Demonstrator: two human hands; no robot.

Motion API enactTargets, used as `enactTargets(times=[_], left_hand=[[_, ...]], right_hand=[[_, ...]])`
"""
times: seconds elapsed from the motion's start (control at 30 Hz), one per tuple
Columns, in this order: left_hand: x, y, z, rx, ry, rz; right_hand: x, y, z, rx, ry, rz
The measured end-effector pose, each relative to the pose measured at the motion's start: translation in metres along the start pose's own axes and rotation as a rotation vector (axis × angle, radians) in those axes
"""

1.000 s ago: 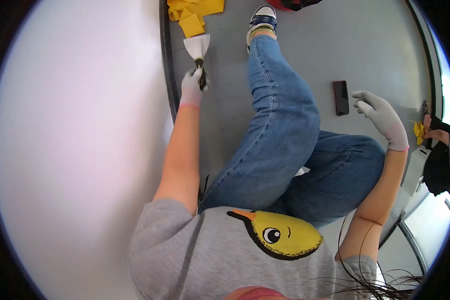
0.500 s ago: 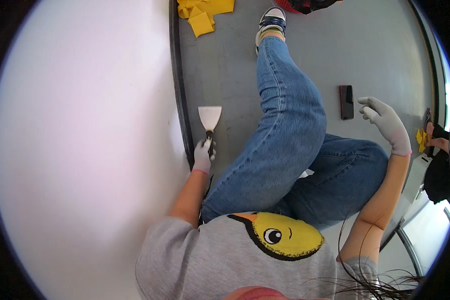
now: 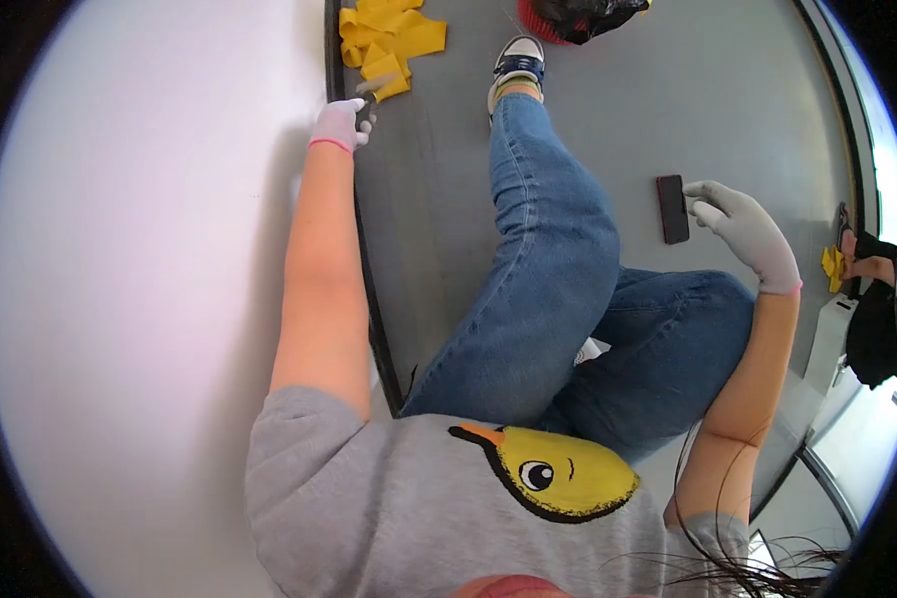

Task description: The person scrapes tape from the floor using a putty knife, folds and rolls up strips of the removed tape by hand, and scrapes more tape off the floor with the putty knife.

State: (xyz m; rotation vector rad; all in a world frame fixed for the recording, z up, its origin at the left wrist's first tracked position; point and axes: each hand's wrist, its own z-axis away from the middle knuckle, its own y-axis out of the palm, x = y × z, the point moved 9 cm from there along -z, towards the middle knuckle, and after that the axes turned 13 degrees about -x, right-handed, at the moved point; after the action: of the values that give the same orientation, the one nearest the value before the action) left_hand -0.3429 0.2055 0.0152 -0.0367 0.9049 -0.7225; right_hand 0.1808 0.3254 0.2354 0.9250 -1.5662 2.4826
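Observation:
My left hand (image 3: 337, 126), in a pale glove with a pink cuff, stretches far forward along the foot of the white wall. It is wrapped round the dark handle of a putty knife (image 3: 375, 84), whose blade is smeared by motion. The blade is over or right beside crumpled yellow strips (image 3: 399, 36) on the floor; whether they touch, I cannot tell. On the other side, my right hand (image 3: 745, 231) is gloved too, fingers loosely bent and apart, holding nothing. Its fingertips are close to a dark phone (image 3: 673, 209) lying on the floor.
A black skirting strip (image 3: 366, 249) edges the grey floor (image 3: 424, 199) along the wall. My jeans-clad legs (image 3: 548, 229) lie between my hands. A red container with a black bag (image 3: 578, 18) stands at the top. Another person (image 3: 872, 299) is at the far right, near yellow material (image 3: 832, 267).
My left hand has swung forward along the wall with the putty knife, from beside my thigh to the yellow strips. My right hand has barely shifted; the view has moved slightly.

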Motion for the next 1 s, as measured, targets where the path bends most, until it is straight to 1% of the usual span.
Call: enactTargets(times=[0.07, 0.1, 0.17, 0.2, 0.23, 0.3, 0.33, 0.4, 0.43, 0.5, 0.53, 0.63, 0.67, 0.7, 0.77, 0.9, 0.93, 0.97, 1.0], left_hand=[[-0.023, -0.007, 0.028, -0.074, 0.166, -0.422], [-0.047, -0.006, 0.032, -0.141, 0.533, -0.793], [-0.048, 0.014, 0.042, -0.307, 1.258, -1.538], [-0.055, -0.004, 0.042, -0.403, 1.029, -1.240], [-0.050, -0.009, 0.043, -0.435, 0.976, -1.214], [-0.057, -0.019, 0.084, -0.493, 0.861, -1.154], [-0.063, -0.024, 0.091, -0.522, 0.816, -1.127], [-0.085, -0.027, 0.085, -0.540, 0.988, -1.075], [-0.097, -0.030, 0.080, -0.549, 1.074, -1.054], [-0.134, -0.044, 0.087, -0.428, 0.957, -0.790], [-0.155, -0.047, 0.097, -0.362, 0.906, -0.657], [-0.191, -0.048, 0.153, 0.074, 0.612, 0.111], [-0.202, -0.047, 0.184, 0.126, 0.573, 0.267], [-0.221, -0.045, 0.202, 0.173, 0.587, 0.330], [-0.236, -0.039, 0.225, 0.274, 0.590, 0.458], [-0.240, -0.005, 0.254, 0.497, 0.576, 0.584], [-0.236, 0.006, 0.254, 0.496, 0.542, 0.589], [-0.229, 0.020, 0.253, 0.496, 0.502, 0.594], [-0.219, 0.033, 0.251, 0.440, 0.420, 0.544]], right_hand=[[-0.001, 0.002, -0.008, -0.013, -0.024, 0.017], [0.000, 0.002, -0.015, -0.027, -0.042, 0.027], [-0.003, 0.008, -0.030, -0.065, -0.104, 0.121], [-0.005, 0.010, -0.039, -0.093, -0.132, 0.171], [-0.012, 0.018, -0.048, -0.115, -0.117, 0.186], [-0.019, 0.026, -0.069, -0.152, -0.088, 0.219], [-0.017, 0.026, -0.079, -0.190, -0.093, 0.244], [-0.004, 0.024, -0.100, -0.268, -0.105, 0.293], [0.003, 0.025, -0.113, -0.300, -0.147, 0.290], [0.017, 0.024, -0.139, -0.356, -0.218, 0.279], [0.022, 0.024, -0.147, -0.381, -0.243, 0.323], [0.045, 0.018, -0.164, -0.449, -0.331, 0.437], [0.051, 0.020, -0.169, -0.458, -0.373, 0.467], [0.062, 0.016, -0.170, -0.467, -0.414, 0.493], [0.077, 0.020, -0.168, -0.483, -0.478, 0.528], [0.096, 0.041, -0.163, -0.424, -0.602, 0.610], [0.100, 0.048, -0.162, -0.408, -0.634, 0.617], [0.103, 0.057, -0.161, -0.332, -0.621, 0.645], [0.108, 0.066, -0.157, -0.252, -0.602, 0.667]])
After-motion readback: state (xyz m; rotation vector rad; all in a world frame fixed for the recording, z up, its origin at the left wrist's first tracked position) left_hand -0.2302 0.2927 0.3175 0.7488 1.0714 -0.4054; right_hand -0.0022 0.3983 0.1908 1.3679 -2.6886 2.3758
